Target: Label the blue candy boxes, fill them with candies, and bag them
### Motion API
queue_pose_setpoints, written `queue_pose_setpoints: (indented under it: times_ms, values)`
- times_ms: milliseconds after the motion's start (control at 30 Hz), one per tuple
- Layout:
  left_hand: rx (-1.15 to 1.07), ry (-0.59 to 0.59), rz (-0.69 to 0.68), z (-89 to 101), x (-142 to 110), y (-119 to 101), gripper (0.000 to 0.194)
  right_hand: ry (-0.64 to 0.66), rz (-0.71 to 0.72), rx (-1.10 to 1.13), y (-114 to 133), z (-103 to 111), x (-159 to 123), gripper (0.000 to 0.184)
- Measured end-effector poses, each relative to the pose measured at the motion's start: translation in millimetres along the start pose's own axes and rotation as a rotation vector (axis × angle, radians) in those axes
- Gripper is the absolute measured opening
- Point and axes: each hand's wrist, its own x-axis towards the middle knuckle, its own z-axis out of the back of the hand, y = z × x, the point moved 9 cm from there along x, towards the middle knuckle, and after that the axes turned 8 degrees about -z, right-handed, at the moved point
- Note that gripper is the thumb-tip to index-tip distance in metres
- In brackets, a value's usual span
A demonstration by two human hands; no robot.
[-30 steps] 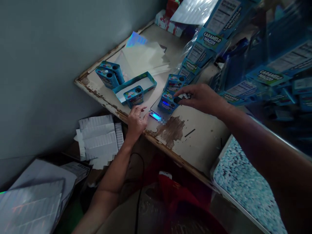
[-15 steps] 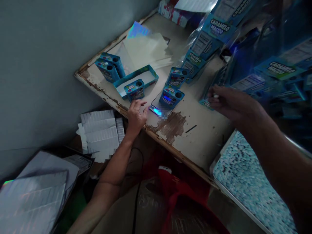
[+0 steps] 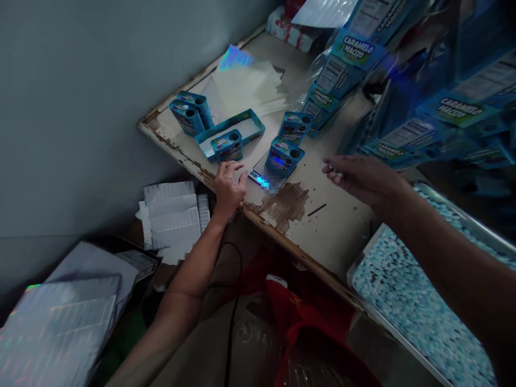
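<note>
My left hand [image 3: 230,188] rests at the table's front edge, thumb and fingers apart and holding nothing. Just right of it lies a small digital scale [image 3: 258,179] with a lit blue display. On the scale stands a blue candy box [image 3: 283,158] with a round hole in its top; another blue box [image 3: 296,128] is right behind it. To the right, above the tabletop, my right hand [image 3: 350,174] has its fingers closed around small pale candies [image 3: 334,169], partly hidden by the fingers. A long shallow blue tray box [image 3: 252,122] lies behind my left hand, with an upright small box [image 3: 228,147] at its front.
Two more small boxes [image 3: 189,115] stand at the left. Pale sheets [image 3: 250,83] lie behind. Stacked blue cartons [image 3: 355,51] in clear plastic fill the back right. A metal tray of light blue candies [image 3: 419,290] sits at the right, under my forearm.
My right hand has moved left from the blue cartons towards the scale, still closed on the pale candies. My left hand stays by the scale. The view has shifted slightly.
</note>
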Motion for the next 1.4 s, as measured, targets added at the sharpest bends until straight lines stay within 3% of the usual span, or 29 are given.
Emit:
queue_pose_setpoints:
  times_ms: [200, 400, 567, 800, 1067, 1233, 1333, 1400]
  values:
    - [0.012, -0.043, -0.048, 3.4, -0.1, -3.3, 0.015, 0.131, 0.109, -0.131, 47.0, -49.7, 17.8, 0.042]
    - [0.003, -0.036, -0.052, 3.0, 0.0, -2.3, 0.015, 0.071, 0.242, -0.305, 66.5, -70.5, 32.6, 0.035]
    - [-0.016, -0.007, -0.037, 0.6, -0.9, 0.6, 0.016, 0.04, 0.19, -0.387, 62.3, -73.8, 34.9, 0.023]
    - [-0.023, -0.015, -0.027, -0.2, -0.9, 2.3, 0.014, 0.116, -0.001, -0.262, 60.2, -77.1, 28.3, 0.015]
    - [0.004, -0.024, -0.066, 1.0, -0.5, 0.0, 0.012, 0.153, 0.216, -0.43, 69.5, -83.1, 31.3, 0.031]
    - [0.039, -0.038, -0.075, 3.7, 0.9, 0.1, 0.008, 0.115, 0.249, -0.427, 73.8, -84.8, 29.1, 0.019]
    - [0.035, -0.047, -0.1, 8.5, 3.2, -3.5, 0.01, 0.085, 0.281, -0.31, 71.5, -72.3, 13.6, 0.019]
    - [0.029, -0.061, -0.102, 13.5, 5.7, -6.5, 0.009, 0.088, 0.264, -0.197, 55.0, -54.1, -2.0, 0.029]
